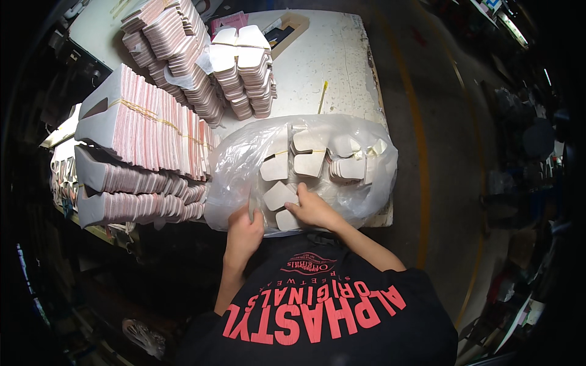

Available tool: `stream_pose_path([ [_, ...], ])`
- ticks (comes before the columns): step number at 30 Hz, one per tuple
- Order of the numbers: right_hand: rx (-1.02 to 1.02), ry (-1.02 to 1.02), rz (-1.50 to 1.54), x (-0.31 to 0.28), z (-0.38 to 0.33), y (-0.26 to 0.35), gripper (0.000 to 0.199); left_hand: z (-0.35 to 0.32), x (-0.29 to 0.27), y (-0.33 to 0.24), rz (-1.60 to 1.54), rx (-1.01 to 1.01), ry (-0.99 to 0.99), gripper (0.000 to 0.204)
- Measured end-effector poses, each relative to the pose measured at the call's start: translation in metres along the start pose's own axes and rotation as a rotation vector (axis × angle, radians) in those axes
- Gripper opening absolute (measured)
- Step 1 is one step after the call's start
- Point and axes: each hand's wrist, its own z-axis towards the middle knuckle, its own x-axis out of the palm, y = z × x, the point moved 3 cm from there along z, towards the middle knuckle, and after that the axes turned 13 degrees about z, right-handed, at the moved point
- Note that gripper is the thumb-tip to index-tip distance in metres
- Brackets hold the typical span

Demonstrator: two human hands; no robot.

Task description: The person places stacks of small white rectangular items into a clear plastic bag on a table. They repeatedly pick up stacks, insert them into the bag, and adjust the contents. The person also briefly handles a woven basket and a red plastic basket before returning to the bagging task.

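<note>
White, flat, round-cornered pieces (280, 196) are gripped by the right hand (314, 210) over a translucent plastic bag (229, 189), while the left hand (245, 230) clasps a thin greyish piece (251, 206).

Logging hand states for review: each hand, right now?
Left hand: closed on a thin pale item, kind unclear.
Right hand: touching white pieces; grip cannot be told.
</note>
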Motion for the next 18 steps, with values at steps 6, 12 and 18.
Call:
stream_pose_path([
  [6,0.117,-0.346,0.661,-0.014,0.012,0.009,0.043,-0.017,0.021,0.018,0.633,-0.086,0.729,0.056],
  [12,0.095,0.034,-0.301,0.003,0.022,0.027,0.072,-0.026,0.036,0.012,0.742,0.211,0.729,0.03],
  [18,0.059,0.065,-0.069,0.007,0.021,-0.021,0.084,-0.018,0.009,-0.019,0.527,0.157,0.694,0.031],
])
